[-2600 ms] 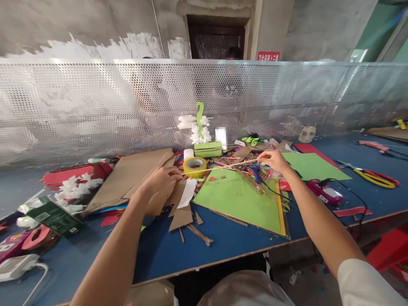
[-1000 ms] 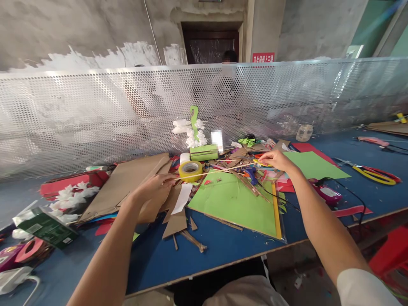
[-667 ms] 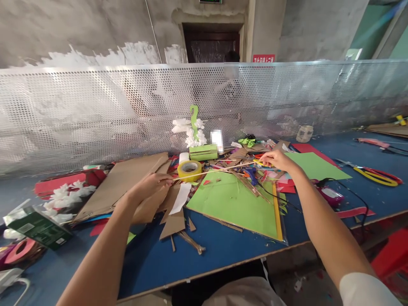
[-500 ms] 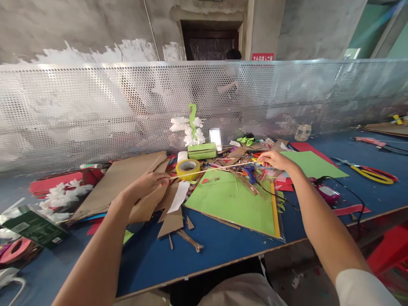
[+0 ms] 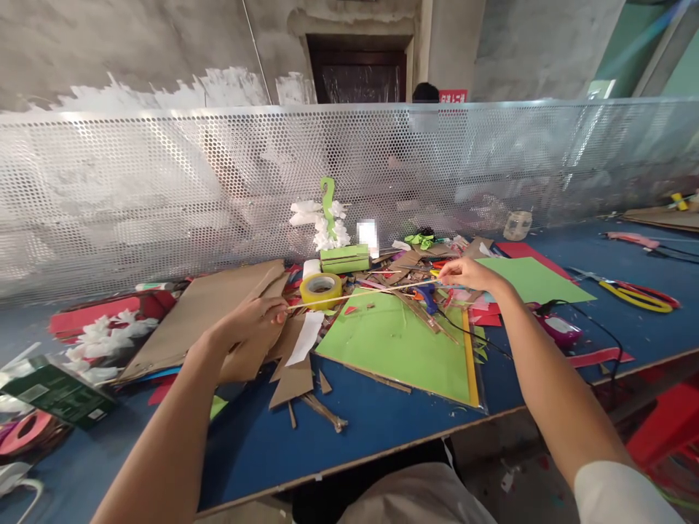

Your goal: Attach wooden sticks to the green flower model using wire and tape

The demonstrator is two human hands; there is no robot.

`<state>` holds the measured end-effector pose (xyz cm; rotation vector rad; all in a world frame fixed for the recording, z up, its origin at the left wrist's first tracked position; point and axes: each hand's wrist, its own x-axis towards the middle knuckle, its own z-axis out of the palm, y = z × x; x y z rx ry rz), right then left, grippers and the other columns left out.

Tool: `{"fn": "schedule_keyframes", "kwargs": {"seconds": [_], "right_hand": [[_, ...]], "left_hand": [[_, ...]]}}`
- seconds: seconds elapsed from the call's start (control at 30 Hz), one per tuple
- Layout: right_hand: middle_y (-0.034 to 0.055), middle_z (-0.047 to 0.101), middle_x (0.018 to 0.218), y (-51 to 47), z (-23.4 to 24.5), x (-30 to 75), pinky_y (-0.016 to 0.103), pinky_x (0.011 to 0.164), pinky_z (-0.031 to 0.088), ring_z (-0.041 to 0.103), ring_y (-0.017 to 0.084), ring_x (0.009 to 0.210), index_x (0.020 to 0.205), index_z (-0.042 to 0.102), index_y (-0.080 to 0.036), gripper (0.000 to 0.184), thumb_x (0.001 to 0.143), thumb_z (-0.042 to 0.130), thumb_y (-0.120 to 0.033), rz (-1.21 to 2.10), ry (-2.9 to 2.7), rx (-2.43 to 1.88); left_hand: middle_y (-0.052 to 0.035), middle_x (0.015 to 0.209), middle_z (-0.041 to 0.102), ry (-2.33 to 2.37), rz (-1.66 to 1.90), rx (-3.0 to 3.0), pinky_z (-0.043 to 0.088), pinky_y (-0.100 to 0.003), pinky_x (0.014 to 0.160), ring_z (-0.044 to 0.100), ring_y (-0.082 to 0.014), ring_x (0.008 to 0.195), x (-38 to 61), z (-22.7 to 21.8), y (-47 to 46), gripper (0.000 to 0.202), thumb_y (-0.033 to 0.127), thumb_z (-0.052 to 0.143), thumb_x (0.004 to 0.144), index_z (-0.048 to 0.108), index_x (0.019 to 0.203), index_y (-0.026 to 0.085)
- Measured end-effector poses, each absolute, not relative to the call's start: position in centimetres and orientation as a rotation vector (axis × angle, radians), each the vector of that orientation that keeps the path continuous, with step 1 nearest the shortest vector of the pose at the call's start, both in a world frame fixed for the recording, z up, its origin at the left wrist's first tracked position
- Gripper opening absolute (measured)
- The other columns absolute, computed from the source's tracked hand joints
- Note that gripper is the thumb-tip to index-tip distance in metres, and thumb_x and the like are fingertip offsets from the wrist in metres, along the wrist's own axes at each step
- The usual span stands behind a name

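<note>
A thin wooden stick spans between my two hands above the cluttered blue table. My left hand pinches its left end over pieces of brown cardboard. My right hand pinches the right end, just above a blue glue gun and a large green card sheet. A roll of yellow tape lies just behind the stick's middle.
A perforated metal screen walls off the far side; a person's head shows behind it. Green paper, a pink glue gun and yellow-handled scissors lie right. White paper flowers and a green box lie left.
Both hands keep their pinch on the stick and hardly move. The view drifts slightly, and the person behind the screen has shifted to the right.
</note>
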<state>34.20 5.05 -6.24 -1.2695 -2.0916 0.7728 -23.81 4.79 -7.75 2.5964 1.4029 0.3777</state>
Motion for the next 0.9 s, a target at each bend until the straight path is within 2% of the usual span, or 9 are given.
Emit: {"fn": "schedule_keyframes", "kwargs": {"seconds": [0.1,0.2,0.3,0.37,0.5,0.57,0.67,0.77,0.9], "right_hand": [[0.0099,0.077,0.092,4.7,-5.8,34.2,0.035,0.081,0.05,0.069,0.024,0.085,0.089,0.076,-0.017,0.043,0.079,0.075,-0.058,0.77,-2.195,-1.313],[0.0088,0.076,0.09,4.4,-5.2,34.1,0.035,0.081,0.049,0.068,0.024,0.085,0.088,0.076,-0.018,0.043,0.082,0.07,-0.059,0.783,-2.279,-1.354],[0.0074,0.076,0.09,4.4,-4.8,34.0,0.034,0.081,0.047,0.066,0.024,0.084,0.088,0.075,-0.019,0.04,0.082,0.068,-0.058,0.831,-2.36,-1.39],[0.0069,0.075,0.09,4.4,-4.7,33.9,0.033,0.079,0.047,0.065,0.023,0.083,0.087,0.074,-0.019,0.038,0.082,0.069,-0.056,0.848,-2.41,-1.409],[0.0061,0.073,0.086,4.6,-4.8,33.5,0.031,0.074,0.045,0.063,0.021,0.08,0.086,0.073,-0.019,0.035,0.082,0.069,-0.054,0.84,-2.48,-1.455],[0.0055,0.072,0.086,4.6,-4.8,33.3,0.03,0.071,0.044,0.061,0.02,0.078,0.086,0.073,-0.02,0.034,0.084,0.068,-0.053,0.826,-2.51,-1.479],[0.0052,0.072,0.086,4.5,-4.5,33.2,0.029,0.068,0.042,0.059,0.019,0.075,0.086,0.073,-0.02,0.03,0.085,0.067,-0.05,0.806,-2.534,-1.513],[0.0054,0.072,0.088,4.1,-4.0,33.3,0.029,0.065,0.04,0.057,0.018,0.073,0.088,0.072,-0.02,0.026,0.088,0.066,-0.045,0.801,-2.532,-1.59],[0.0058,0.072,0.091,3.5,-3.4,33.3,0.029,0.064,0.039,0.06,0.018,0.075,0.091,0.072,-0.021,0.022,0.091,0.064,-0.042,0.796,-2.503,-1.694]], "left_hand": [[-0.008,0.107,0.079,1.428,0.347,2.531,0.055,-0.034,0.086,0.072,-0.0237,0.092,-23.4,-7.5,4.4,0.042,0.053,0.044,0.099,0.074,0.104,0.025],[-0.0083,0.128,0.075,1.468,0.539,2.555,0.055,-0.037,0.097,0.071,-0.0262,0.108,-21.6,-6.9,4.1,0.048,0.058,0.051,0.096,0.069,0.127,0.027],[-0.0106,0.122,0.075,1.644,0.758,2.525,0.056,-0.04,0.097,0.072,-0.0277,0.105,-17.4,-5.8,5.0,0.052,0.06,0.047,0.098,0.066,0.129,0.023],[-0.0128,0.132,0.07,1.698,0.812,2.577,0.055,-0.042,0.102,0.07,-0.0305,0.116,-13.3,-4.7,6.8,0.054,0.058,0.048,0.098,0.06,0.137,0.022],[-0.0245,0.155,0.05,1.896,0.945,2.414,0.049,-0.052,0.11,0.06,-0.0397,0.133,-4.1,-3.0,12.8,0.077,0.052,0.057,0.097,0.033,0.161,0.015],[-0.0296,0.165,0.035,1.948,0.958,2.305,0.041,-0.053,0.118,0.046,-0.0432,0.148,-0.1,-2.7,16.3,0.091,0.051,0.062,0.096,0.02,0.167,0.011],[-0.0292,0.175,0.01,2.01,0.95,2.147,0.032,-0.052,0.125,0.029,-0.0441,0.158,4.2,-2.9,21.0,0.104,0.046,0.07,0.093,0.008,0.171,0.015],[-0.0255,0.177,0.001,2.127,0.967,1.963,0.034,-0.056,0.123,0.032,-0.0454,0.156,6.5,-3.7,24.5,0.112,0.042,0.076,0.09,0.002,0.172,0.023],[-0.0223,0.178,-0.004,2.203,0.971,1.875,0.044,-0.057,0.116,0.042,-0.0451,0.15,8.1,-5.0,27.5,0.115,0.042,0.078,0.088,0.001,0.172,0.028]]}}
